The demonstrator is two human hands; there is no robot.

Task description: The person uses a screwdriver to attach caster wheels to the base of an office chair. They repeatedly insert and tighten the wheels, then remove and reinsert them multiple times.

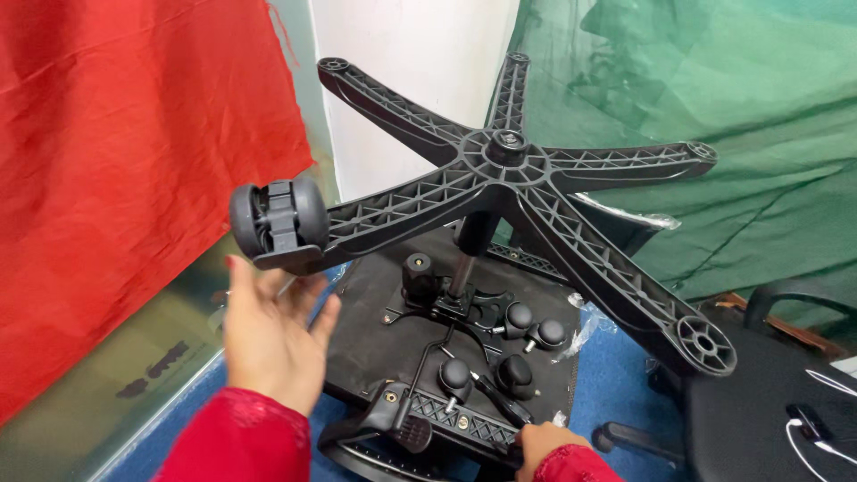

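Note:
A black five-armed chair base [505, 161] stands upside down on a gas cylinder above an overturned seat [375, 330]. One black caster wheel [278, 220] is fitted on the arm nearest me, at the left. My left hand [272, 335] is open, palm up, just below that wheel, its fingertips close to it. My right hand [544, 444] rests at the bottom edge, gripping the ribbed black part [446, 418] of the seat's underside. Several loose casters [518, 344] lie on the seat bottom beside the mechanism.
Red cloth [134, 161] hangs at the left, green cloth [714, 80] at the right, with a white wall strip between them. Another black chair seat [768, 402] with a white cable sits at the lower right. Blue floor [616, 375] shows under the parts.

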